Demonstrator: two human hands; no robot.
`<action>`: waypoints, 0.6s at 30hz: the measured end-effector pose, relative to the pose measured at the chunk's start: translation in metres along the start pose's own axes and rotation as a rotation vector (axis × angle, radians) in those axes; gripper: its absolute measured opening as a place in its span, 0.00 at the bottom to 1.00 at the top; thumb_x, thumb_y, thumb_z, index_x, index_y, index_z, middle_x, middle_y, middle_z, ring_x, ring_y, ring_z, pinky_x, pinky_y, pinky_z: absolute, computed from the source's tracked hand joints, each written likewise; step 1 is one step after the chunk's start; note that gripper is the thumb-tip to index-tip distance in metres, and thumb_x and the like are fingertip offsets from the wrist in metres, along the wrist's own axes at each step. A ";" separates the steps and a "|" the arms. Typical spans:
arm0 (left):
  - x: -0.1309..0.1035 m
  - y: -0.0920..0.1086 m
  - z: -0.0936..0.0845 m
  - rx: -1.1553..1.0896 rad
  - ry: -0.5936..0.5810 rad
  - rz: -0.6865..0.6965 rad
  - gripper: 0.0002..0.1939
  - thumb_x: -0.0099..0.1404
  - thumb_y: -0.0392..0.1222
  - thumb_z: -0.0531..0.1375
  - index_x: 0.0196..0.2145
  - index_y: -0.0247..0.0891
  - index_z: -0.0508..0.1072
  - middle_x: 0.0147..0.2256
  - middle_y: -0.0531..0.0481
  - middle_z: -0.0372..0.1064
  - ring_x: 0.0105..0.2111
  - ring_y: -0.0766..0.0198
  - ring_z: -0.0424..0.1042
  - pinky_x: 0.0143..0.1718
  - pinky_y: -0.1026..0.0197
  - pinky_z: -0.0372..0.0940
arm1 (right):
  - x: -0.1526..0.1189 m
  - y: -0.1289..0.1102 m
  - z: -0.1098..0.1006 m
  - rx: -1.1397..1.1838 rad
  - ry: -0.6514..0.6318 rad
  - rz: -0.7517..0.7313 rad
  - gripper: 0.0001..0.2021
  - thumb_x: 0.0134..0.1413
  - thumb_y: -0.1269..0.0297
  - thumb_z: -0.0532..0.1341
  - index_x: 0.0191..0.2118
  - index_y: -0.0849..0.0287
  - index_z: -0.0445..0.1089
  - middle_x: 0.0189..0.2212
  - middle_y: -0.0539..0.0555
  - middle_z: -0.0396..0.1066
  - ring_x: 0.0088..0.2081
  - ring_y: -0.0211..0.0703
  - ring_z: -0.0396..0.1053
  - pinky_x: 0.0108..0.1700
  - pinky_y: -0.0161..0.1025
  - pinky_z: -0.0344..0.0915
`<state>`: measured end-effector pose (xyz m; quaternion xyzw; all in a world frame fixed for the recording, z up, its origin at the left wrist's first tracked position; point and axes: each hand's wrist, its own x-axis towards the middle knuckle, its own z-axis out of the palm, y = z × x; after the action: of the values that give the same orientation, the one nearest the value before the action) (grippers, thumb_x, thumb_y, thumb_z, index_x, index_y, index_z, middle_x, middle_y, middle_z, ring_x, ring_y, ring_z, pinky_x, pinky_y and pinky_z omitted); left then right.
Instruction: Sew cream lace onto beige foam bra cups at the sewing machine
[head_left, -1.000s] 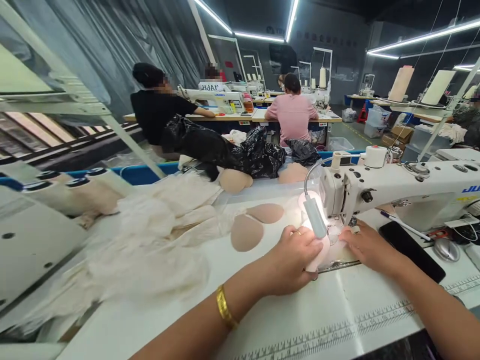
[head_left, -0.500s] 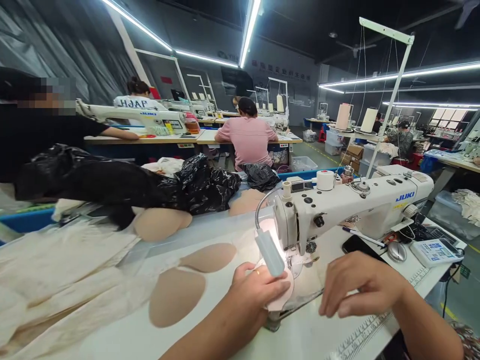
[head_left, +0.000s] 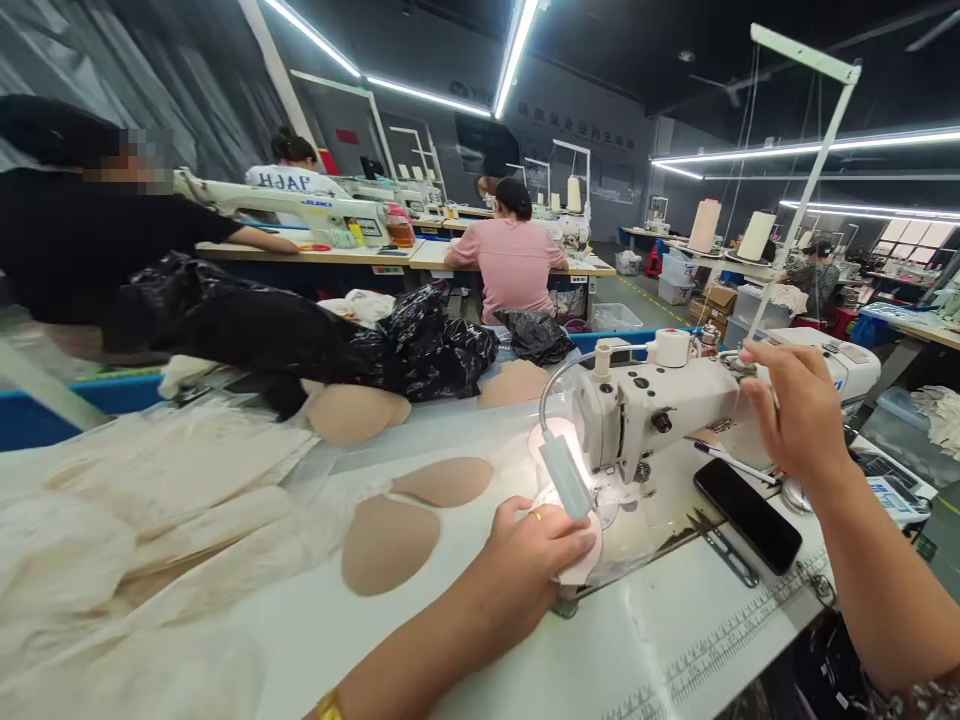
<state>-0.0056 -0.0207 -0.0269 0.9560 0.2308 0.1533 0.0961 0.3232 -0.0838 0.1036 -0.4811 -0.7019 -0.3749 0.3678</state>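
My left hand grips a pale pink bra cup at the front of the white sewing machine, beside the needle area. A small lamp on a bendy neck lights the cup and partly covers it. My right hand is raised to the top of the machine arm, its fingertips around a small metal part there; what exactly they pinch is hidden. Two beige bra cups, one nearer and one behind it, lie left of my left hand.
Cream fabric spreads over the table's left. Thread snips, a black phone and a printed ruler lie at right. Black plastic bags stand behind. Several people work at machines beyond; a thread stand rises at right.
My right hand has risen from above the tabletop to the top of the machine, uncovering the phone and snips. My left hand stays on the cup. The view has shifted slightly.
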 end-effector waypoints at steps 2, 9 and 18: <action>0.001 0.005 -0.004 -0.007 -0.041 -0.010 0.22 0.46 0.23 0.54 0.37 0.42 0.70 0.42 0.54 0.76 0.39 0.59 0.70 0.48 0.51 0.47 | -0.015 -0.035 0.001 0.175 0.016 -0.113 0.12 0.69 0.71 0.57 0.55 0.57 0.69 0.40 0.58 0.79 0.42 0.51 0.73 0.48 0.49 0.69; 0.004 0.014 -0.013 -0.007 -0.043 -0.015 0.24 0.54 0.22 0.55 0.44 0.43 0.74 0.50 0.50 0.78 0.45 0.56 0.72 0.53 0.46 0.45 | -0.059 -0.096 0.032 0.574 -0.305 -0.295 0.13 0.65 0.77 0.57 0.51 0.57 0.71 0.30 0.54 0.76 0.30 0.45 0.69 0.31 0.42 0.65; 0.009 -0.006 -0.004 -0.014 0.006 0.017 0.20 0.61 0.25 0.56 0.45 0.43 0.77 0.45 0.47 0.79 0.46 0.53 0.74 0.53 0.47 0.47 | -0.096 -0.095 0.082 0.487 -0.767 -0.096 0.13 0.71 0.68 0.55 0.54 0.56 0.72 0.53 0.62 0.76 0.52 0.56 0.73 0.48 0.53 0.72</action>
<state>-0.0022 -0.0106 -0.0231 0.9568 0.2219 0.1588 0.1006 0.2457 -0.0743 -0.0332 -0.4516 -0.8766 -0.0104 0.1657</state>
